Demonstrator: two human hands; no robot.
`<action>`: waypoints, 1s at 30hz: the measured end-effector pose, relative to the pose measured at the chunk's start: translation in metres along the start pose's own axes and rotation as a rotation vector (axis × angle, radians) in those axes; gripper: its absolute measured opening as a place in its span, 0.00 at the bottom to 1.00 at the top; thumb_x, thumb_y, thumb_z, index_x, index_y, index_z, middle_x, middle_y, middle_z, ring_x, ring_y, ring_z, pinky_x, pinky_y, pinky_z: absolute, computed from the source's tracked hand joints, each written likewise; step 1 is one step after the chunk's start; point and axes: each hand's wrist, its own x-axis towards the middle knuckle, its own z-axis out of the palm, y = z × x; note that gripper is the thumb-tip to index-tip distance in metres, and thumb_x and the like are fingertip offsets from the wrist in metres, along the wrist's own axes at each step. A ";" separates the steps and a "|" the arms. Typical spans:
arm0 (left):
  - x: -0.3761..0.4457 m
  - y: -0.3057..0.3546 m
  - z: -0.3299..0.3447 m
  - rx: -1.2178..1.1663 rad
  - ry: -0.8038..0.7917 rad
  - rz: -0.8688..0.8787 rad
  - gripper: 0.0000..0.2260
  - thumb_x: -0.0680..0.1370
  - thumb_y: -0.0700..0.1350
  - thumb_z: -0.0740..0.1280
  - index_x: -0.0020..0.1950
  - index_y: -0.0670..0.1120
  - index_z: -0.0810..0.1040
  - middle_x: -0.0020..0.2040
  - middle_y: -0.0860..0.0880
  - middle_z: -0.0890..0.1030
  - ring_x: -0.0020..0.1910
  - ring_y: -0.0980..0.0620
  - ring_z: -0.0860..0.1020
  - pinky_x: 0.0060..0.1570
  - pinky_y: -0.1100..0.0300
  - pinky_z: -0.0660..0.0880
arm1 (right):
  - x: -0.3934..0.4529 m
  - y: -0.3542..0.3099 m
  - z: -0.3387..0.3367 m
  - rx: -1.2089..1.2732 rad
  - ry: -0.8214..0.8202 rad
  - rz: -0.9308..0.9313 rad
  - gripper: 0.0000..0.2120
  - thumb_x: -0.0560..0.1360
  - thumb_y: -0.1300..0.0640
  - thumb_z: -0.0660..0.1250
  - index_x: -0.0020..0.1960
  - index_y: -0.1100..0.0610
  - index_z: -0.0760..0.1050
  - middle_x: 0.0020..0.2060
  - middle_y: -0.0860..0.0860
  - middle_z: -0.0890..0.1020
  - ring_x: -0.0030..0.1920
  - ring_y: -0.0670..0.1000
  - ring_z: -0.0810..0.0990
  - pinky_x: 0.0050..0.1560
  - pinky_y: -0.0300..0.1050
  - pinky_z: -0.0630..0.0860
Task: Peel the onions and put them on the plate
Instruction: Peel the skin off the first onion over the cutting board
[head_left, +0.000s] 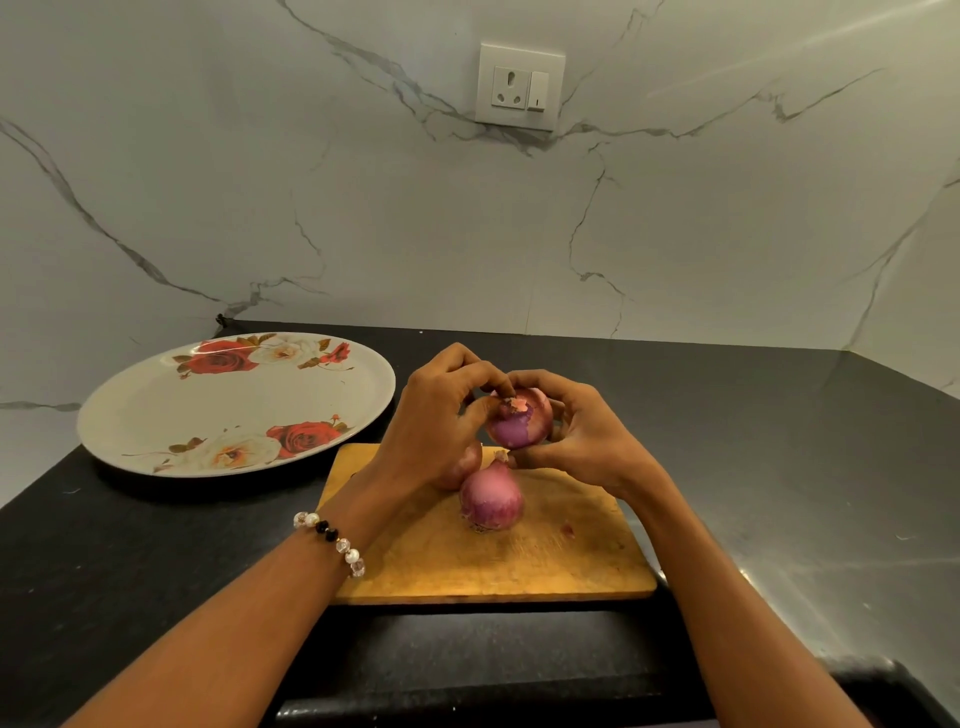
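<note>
- A third onion (464, 466) is mostly hidden behind the left hand (441, 415).
- Both hands, left and right hand (582, 436), grip the held onion (519, 423) above the cutting board (493, 561); left fingertips pinch its skin.

Bare counter (753, 467) right of the board (545, 561); plate (156, 415) (rimmed) blocks left.

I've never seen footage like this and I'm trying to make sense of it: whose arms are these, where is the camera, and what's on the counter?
There is no machine here. A person wears a wide-angle camera on the head, so you look down along their own arms. The left hand, with a bead bracelet at the wrist, and the right hand together hold a partly peeled red onion above a wooden cutting board. The left fingers pinch at its dry skin. Another onion stands on the board, and a third is mostly hidden behind the left hand. A flowered plate lies empty on the dark counter, to the left.
</note>
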 end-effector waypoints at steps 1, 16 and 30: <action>0.000 -0.001 0.001 0.027 -0.007 0.004 0.05 0.74 0.37 0.71 0.49 0.44 0.81 0.45 0.51 0.76 0.41 0.58 0.75 0.39 0.74 0.72 | 0.000 -0.001 0.000 0.003 -0.005 0.001 0.32 0.64 0.70 0.79 0.64 0.51 0.74 0.59 0.50 0.79 0.60 0.48 0.79 0.56 0.41 0.80; 0.005 -0.002 -0.007 -0.006 0.039 -0.239 0.02 0.78 0.43 0.66 0.48 0.45 0.75 0.41 0.54 0.76 0.39 0.59 0.74 0.37 0.75 0.71 | -0.001 0.000 -0.006 0.093 0.101 -0.003 0.33 0.64 0.69 0.80 0.66 0.55 0.74 0.60 0.50 0.78 0.61 0.50 0.79 0.54 0.42 0.80; 0.000 0.002 -0.006 -0.017 -0.074 -0.229 0.12 0.75 0.46 0.71 0.57 0.45 0.81 0.49 0.49 0.83 0.41 0.59 0.77 0.42 0.76 0.72 | -0.001 0.001 -0.005 0.113 0.063 0.028 0.33 0.65 0.68 0.79 0.66 0.53 0.74 0.61 0.52 0.79 0.61 0.51 0.79 0.57 0.45 0.80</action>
